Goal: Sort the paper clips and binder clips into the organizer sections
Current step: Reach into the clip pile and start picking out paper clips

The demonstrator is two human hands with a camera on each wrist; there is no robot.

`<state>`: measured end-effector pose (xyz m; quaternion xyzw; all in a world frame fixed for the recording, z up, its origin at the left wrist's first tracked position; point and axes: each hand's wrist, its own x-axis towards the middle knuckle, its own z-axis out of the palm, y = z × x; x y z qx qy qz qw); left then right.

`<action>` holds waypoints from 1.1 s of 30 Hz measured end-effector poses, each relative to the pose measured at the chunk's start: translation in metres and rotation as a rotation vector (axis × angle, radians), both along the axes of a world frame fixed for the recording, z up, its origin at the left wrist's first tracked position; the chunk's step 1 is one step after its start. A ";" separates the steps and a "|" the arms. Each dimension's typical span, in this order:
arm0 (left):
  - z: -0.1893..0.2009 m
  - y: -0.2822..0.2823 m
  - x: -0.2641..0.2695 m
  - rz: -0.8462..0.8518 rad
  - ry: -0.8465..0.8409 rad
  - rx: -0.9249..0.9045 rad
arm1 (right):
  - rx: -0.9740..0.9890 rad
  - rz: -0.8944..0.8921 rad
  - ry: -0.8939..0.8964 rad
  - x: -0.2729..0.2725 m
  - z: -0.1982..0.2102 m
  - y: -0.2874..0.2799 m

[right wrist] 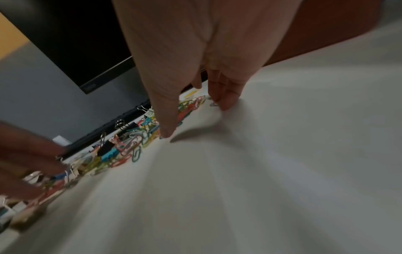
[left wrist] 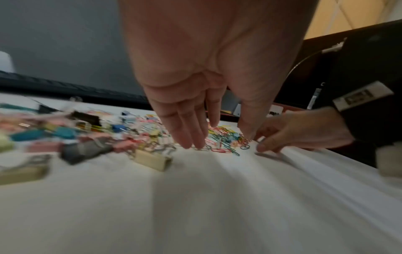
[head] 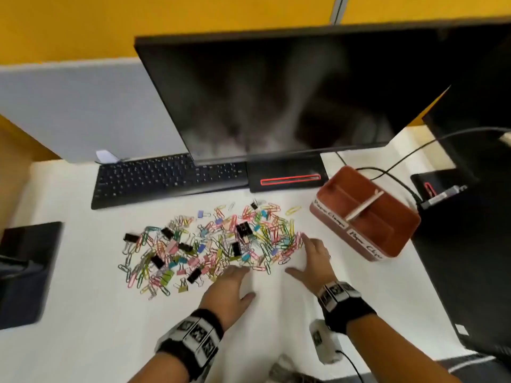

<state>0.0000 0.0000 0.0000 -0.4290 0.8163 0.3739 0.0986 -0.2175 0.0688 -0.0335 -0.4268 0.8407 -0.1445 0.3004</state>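
Note:
A wide heap of coloured paper clips and binder clips (head: pixel 210 241) lies on the white desk. The brown organizer (head: pixel 365 217), with paper labels on its front, stands to the right of the heap. My left hand (head: pixel 232 283) lies flat at the heap's near edge, its straight fingers (left wrist: pixel 191 137) touching paper clips. Just right of it, my right hand (head: pixel 312 261) is spread with fingertips (right wrist: pixel 226 103) down at the heap's right edge. Neither hand holds anything. Black binder clips (head: pixel 243 230) sit among the coloured ones.
A black keyboard (head: pixel 166 178) and a monitor (head: pixel 276 100) on its stand are behind the heap. A cable (head: pixel 398 178) runs behind the organizer to dark gear on the right. A dark object (head: pixel 27 266) sits at the left edge. A white device (head: pixel 323 341) lies near my right wrist.

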 end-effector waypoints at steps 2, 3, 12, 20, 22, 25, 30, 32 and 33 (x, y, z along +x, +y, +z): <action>-0.015 -0.009 -0.021 0.009 0.028 -0.027 | -0.032 0.005 -0.039 -0.004 -0.005 -0.015; -0.020 -0.012 -0.028 0.016 0.026 -0.044 | -0.037 0.017 -0.048 -0.006 -0.005 -0.022; -0.049 -0.037 -0.051 0.041 0.066 -0.203 | -0.048 0.059 -0.124 -0.026 -0.019 -0.051; -0.052 -0.047 -0.056 0.061 0.066 -0.233 | -0.079 0.074 -0.162 -0.034 -0.025 -0.053; -0.051 -0.047 -0.057 0.047 0.066 -0.294 | -0.095 0.087 -0.159 -0.035 -0.025 -0.053; -0.049 -0.049 -0.057 0.034 0.041 -0.353 | -0.142 0.077 -0.160 -0.037 -0.021 -0.051; -0.030 -0.052 -0.055 0.135 0.137 -0.263 | -0.219 0.006 -0.141 -0.039 -0.003 -0.041; -0.018 -0.053 -0.053 0.203 0.206 -0.179 | -0.245 -0.053 -0.153 -0.037 0.005 -0.036; -0.013 -0.053 -0.051 0.229 0.240 -0.140 | -0.261 -0.080 -0.171 -0.036 0.010 -0.033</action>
